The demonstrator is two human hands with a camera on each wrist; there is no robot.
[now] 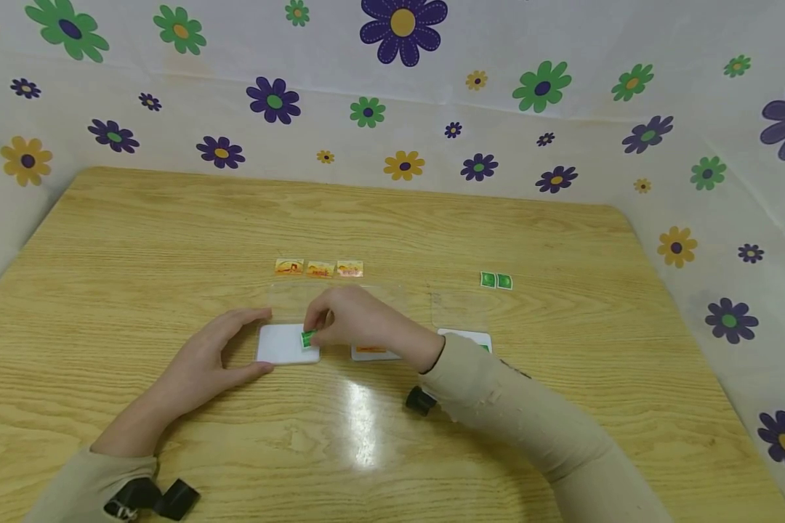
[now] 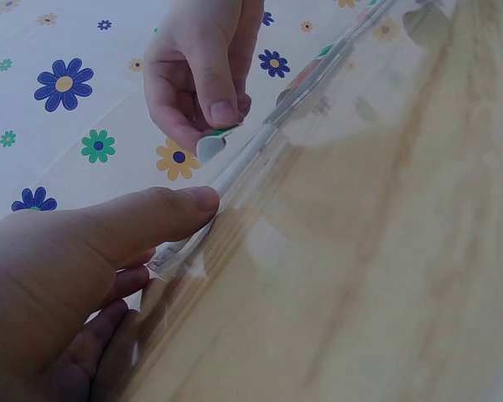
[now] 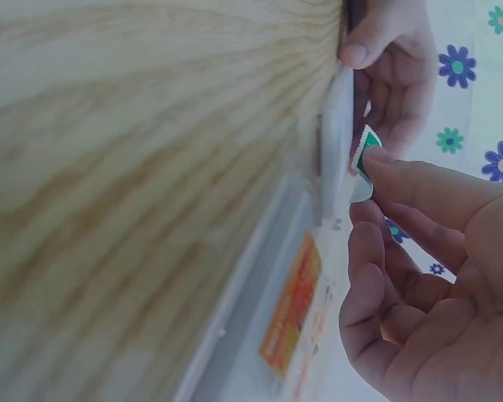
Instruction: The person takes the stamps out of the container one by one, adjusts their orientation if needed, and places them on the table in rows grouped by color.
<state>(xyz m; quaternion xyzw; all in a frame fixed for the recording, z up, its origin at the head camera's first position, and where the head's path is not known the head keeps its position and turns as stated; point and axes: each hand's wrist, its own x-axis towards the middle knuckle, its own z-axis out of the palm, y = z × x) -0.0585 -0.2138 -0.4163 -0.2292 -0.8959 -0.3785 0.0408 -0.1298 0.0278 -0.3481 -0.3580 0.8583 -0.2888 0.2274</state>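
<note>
A flat white rectangular case (image 1: 281,345) lies on the table, its left end held between the thumb and fingers of my left hand (image 1: 199,363). In the left wrist view that thumb (image 2: 172,213) rests along the near edge. My right hand (image 1: 349,319) pinches a small green stamp (image 1: 308,339) between thumb and index finger, over the right end of the case. The stamp (image 3: 366,155) shows a serrated white border and a curled lower edge in the right wrist view. A second white case (image 1: 371,356) with an orange stamp (image 3: 292,306) is partly hidden under my right wrist.
Behind the cases lie three orange stamps (image 1: 320,269) in a row and two green stamps (image 1: 496,280) to the right. Clear flat pieces (image 1: 458,311) lie nearer. A third white case (image 1: 466,337) is partly covered by my right sleeve. Flowered cloth (image 1: 340,73) borders the table.
</note>
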